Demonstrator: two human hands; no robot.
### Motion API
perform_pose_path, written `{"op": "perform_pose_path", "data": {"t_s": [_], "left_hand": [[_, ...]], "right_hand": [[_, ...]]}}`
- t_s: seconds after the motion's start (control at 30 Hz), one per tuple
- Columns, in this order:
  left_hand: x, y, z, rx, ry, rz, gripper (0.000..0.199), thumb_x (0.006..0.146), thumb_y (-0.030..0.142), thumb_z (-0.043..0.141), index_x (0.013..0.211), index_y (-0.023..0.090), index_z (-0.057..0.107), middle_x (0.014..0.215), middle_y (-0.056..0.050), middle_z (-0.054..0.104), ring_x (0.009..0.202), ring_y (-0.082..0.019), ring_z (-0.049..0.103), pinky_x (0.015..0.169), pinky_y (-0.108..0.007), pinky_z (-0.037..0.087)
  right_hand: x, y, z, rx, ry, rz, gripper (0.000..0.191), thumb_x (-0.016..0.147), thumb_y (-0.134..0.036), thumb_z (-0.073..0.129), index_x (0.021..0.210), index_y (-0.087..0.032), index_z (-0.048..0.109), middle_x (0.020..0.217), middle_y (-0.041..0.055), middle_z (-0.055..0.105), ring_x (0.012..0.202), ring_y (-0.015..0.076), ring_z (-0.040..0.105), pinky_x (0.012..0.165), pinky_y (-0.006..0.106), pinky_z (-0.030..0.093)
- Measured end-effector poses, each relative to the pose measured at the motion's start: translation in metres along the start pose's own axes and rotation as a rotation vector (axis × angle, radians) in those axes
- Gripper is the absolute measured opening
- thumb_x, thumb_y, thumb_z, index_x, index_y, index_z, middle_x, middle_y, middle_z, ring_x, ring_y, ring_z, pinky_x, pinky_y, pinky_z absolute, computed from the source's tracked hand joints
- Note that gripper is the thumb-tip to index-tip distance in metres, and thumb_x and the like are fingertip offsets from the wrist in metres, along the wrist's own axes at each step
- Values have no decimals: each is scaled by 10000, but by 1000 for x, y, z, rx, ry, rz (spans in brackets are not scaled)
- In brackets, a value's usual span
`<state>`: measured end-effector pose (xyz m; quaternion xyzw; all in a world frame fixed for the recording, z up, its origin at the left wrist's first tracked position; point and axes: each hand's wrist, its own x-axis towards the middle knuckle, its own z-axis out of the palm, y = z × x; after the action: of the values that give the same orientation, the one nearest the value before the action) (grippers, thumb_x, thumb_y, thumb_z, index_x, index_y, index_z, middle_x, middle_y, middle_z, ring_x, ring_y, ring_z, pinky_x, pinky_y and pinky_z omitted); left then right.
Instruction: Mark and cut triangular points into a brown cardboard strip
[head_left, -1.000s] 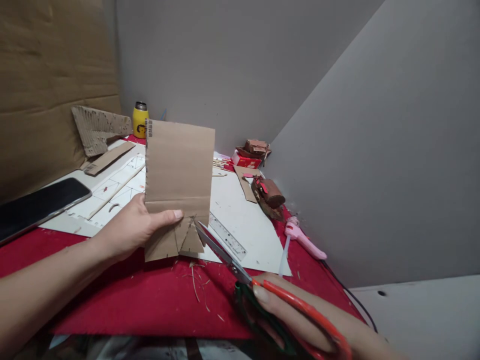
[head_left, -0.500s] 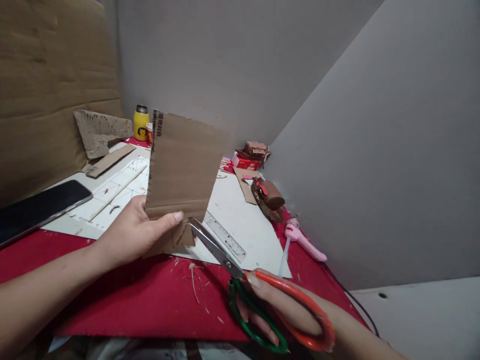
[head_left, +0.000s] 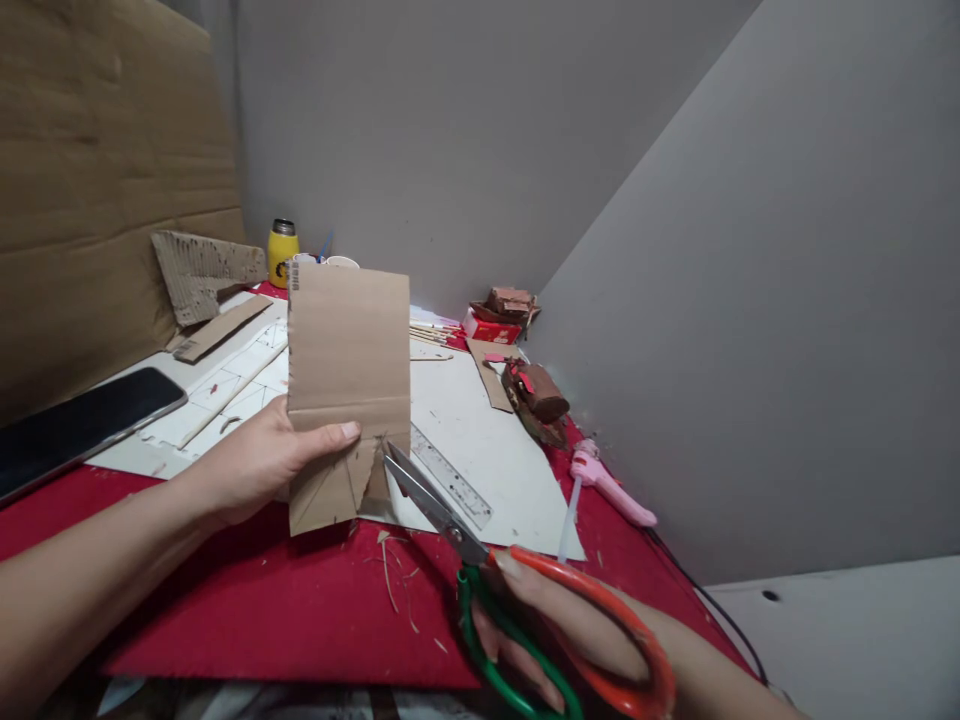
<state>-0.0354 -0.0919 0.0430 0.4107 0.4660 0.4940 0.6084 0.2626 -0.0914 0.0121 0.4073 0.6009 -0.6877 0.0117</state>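
Observation:
My left hand [head_left: 262,455] grips a piece of cardboard [head_left: 349,340] upright at its lower left, thumb across the front. Pencil lines mark the lower part of the cardboard, and a cut runs up into it from the bottom. My right hand [head_left: 555,610] has its fingers through the handles of a pair of scissors [head_left: 450,530], one handle orange and one green. The nearly closed blades point up and left, their tips at the cut in the cardboard. Behind the blades, a clear ruler [head_left: 450,480] lies on white paper.
A phone [head_left: 90,420] lies at the left, near a drawn sheet [head_left: 232,395]. A yellow bottle [head_left: 283,245] stands behind. Brown cardboard models [head_left: 534,390] and a pink glue gun [head_left: 607,485] with a cable sit along the right wall. Scraps litter the red cloth [head_left: 315,610].
My left hand has turned the cardboard so its face is squarer to me, its top edge lower. The scissors stay in almost the same place, tips still at the cut.

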Motion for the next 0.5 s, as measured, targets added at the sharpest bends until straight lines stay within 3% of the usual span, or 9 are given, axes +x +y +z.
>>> {"op": "perform_pose_path", "data": {"t_s": [0.07, 0.27, 0.5], "left_hand": [[0, -1, 1, 6, 1, -3, 505, 754, 356, 865, 1194, 166, 706, 1188, -152, 760, 988, -296, 752, 824, -334, 610], [2, 0, 1, -130, 9, -44, 414, 825, 247, 793, 1212, 146, 688, 1178, -160, 760, 916, -267, 765, 794, -327, 623], [4, 3, 4, -295, 9, -160, 265, 873, 117, 691, 1134, 73, 708, 1000, -188, 791, 738, -254, 776, 719, -351, 650]], "right_hand": [[-1, -2, 1, -48, 31, -22, 806, 864, -892, 248, 751, -169, 588, 444, -45, 452, 362, 107, 386, 391, 226, 312], [-15, -23, 7, -482, 153, -230, 619, 992, -750, 233, 707, -222, 386, 632, -23, 435, 560, 120, 387, 516, 258, 319], [-18, -27, 17, -527, 220, -222, 593, 1007, -727, 206, 720, -227, 343, 674, -35, 363, 600, 125, 331, 535, 266, 310]]}}
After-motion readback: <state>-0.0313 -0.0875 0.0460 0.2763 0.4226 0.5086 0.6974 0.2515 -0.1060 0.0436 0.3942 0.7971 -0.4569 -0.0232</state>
